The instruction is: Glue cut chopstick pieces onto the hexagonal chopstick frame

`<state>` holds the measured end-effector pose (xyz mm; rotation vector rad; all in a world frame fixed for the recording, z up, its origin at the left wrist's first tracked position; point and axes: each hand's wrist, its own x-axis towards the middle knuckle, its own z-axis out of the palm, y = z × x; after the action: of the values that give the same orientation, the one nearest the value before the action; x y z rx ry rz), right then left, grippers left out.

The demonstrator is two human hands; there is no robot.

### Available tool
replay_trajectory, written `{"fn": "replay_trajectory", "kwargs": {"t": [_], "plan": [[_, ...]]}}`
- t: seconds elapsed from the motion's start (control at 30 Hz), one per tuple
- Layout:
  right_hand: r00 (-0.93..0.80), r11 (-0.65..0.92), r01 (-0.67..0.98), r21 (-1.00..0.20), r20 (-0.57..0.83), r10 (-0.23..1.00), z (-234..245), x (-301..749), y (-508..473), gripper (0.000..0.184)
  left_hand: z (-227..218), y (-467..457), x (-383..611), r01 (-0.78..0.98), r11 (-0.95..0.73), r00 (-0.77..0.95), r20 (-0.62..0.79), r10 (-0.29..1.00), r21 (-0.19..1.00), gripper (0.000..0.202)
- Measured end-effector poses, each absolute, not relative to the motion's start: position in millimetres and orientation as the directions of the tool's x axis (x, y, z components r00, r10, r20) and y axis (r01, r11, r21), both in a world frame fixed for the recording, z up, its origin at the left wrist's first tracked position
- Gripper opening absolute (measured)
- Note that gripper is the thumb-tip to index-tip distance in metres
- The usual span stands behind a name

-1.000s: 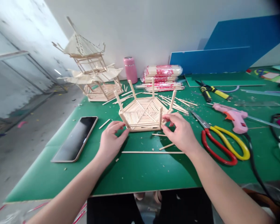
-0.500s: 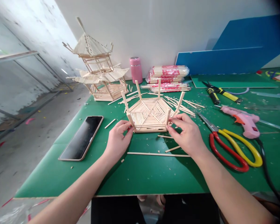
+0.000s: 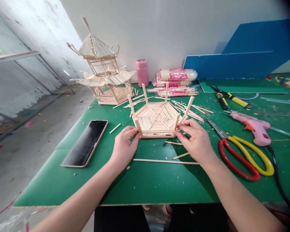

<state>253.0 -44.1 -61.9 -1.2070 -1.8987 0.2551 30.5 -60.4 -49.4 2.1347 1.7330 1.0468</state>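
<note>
A six-sided base of thin wooden sticks (image 3: 157,119) with upright posts at its corners rests on the green table (image 3: 154,183). At its near left corner, my left hand (image 3: 126,143) pinches the frame between thumb and fingers. My right hand (image 3: 194,138) grips the near right corner in the same way, at the foot of a post. Just in front of the base lies a long loose stick (image 3: 165,161), with a shorter stick piece (image 3: 181,156) by my right hand. The fingertips partly hide both corners.
Left of my hands lies a phone (image 3: 85,143). Behind stand a stick pagoda (image 3: 106,77), a pink flask (image 3: 142,73) and bagged sticks (image 3: 175,75). On the right are scissors (image 3: 239,156), a pink glue gun (image 3: 253,124), pliers (image 3: 229,98) and blue boards (image 3: 228,66).
The whole view has shifted slightly. Both hands keep their hold on the base's near corners, and nothing on the table has visibly moved.
</note>
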Motion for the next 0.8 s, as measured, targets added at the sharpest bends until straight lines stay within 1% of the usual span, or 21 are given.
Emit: {"fn": "replay_trajectory", "kwargs": {"t": [0.3,0.53,0.8], "plan": [[-0.163,0.515,0.636,-0.574,0.553,0.817,-62.4,251.8,-43.5,0.013,-48.8,-61.2,31.8,0.770,-0.289,0.044,0.405,0.913,0.569,0.018],[-0.162,0.518,0.642,-0.564,0.561,0.812,-62.7,250.6,-43.1,0.013,-49.6,-60.7,31.4,0.762,-0.306,0.055,0.413,0.909,0.571,0.019],[-0.154,0.516,0.630,-0.581,0.557,0.816,-63.3,250.4,-43.1,0.013,-53.5,-59.5,30.3,0.752,-0.324,0.061,0.429,0.901,0.574,0.019]]}}
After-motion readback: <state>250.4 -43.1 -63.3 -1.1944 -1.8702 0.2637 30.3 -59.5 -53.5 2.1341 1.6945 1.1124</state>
